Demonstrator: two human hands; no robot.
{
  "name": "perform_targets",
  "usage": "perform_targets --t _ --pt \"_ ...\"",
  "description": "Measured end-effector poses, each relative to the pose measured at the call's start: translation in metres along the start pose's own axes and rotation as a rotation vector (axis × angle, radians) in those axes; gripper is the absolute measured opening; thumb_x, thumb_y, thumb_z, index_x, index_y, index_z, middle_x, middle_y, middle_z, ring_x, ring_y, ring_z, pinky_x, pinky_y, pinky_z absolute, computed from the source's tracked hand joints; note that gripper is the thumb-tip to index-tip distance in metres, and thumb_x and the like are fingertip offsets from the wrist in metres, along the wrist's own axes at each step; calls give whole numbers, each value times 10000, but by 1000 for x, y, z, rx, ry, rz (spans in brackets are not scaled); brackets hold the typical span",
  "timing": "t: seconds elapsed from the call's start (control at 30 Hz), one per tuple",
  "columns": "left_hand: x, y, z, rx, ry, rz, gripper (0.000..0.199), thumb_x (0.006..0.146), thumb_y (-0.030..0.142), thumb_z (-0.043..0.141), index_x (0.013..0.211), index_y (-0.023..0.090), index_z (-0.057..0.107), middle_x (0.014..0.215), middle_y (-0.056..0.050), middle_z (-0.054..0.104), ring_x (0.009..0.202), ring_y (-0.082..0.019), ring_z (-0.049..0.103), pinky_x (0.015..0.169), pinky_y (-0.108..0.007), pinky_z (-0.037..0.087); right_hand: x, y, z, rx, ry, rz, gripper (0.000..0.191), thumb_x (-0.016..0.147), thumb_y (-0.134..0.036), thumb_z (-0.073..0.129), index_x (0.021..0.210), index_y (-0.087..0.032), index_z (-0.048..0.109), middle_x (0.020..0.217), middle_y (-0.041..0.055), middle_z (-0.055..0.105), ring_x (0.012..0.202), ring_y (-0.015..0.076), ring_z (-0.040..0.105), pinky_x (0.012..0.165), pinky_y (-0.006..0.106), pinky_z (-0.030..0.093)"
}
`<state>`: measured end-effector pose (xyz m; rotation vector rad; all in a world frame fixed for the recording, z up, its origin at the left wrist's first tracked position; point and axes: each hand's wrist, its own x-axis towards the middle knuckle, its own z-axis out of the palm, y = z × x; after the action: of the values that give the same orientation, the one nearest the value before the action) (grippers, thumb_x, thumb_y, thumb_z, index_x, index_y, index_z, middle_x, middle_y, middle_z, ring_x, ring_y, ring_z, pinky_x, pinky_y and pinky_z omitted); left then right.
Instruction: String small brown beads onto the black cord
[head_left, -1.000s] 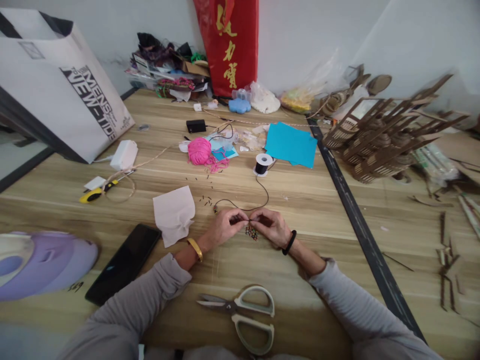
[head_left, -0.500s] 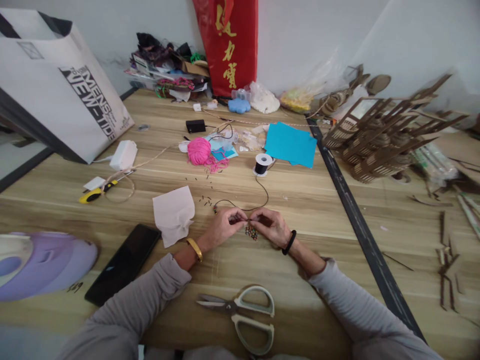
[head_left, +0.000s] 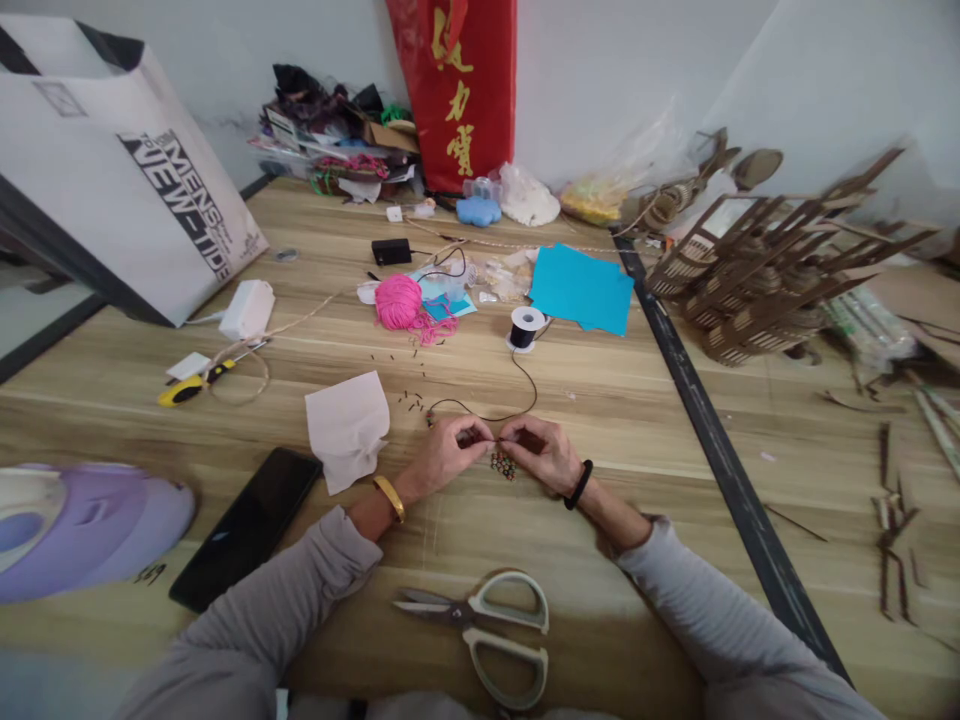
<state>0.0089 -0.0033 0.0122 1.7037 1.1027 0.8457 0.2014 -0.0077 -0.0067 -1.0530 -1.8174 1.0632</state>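
My left hand and my right hand meet fingertip to fingertip over the table, each closed in a pinch. A thin dark bit, seemingly the end of the black cord, shows at the left fingertips; what the right fingers pinch is too small to make out. Just below the fingertips lies a small cluster of multicoloured beads. The black cord curves from a white-rimmed spool down behind my hands. Left of my left hand, a few beads sit at the cord's bend.
Scissors lie close to me, blades leftward. Left are a white paper, a phone and a yellow cutter. Beyond are pink yarn and blue sheets. Brown woven models stand right, a white bag far left.
My hands stay in nearly the same place, with only a slight shift at the pinching fingertips. Everything else on the table lies as before.
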Motion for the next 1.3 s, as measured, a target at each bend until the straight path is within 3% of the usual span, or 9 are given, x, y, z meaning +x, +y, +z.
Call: perform_targets --t 1.3 --pt "1 1 0 36 -16 3 31 741 142 635 718 121 640 661 -13 639 615 -106 558 595 -207 453 1 0 0 -9 -15 -30 128 829 -289 633 842 -162 639 765 45 665 691 145 611 646 256 484"
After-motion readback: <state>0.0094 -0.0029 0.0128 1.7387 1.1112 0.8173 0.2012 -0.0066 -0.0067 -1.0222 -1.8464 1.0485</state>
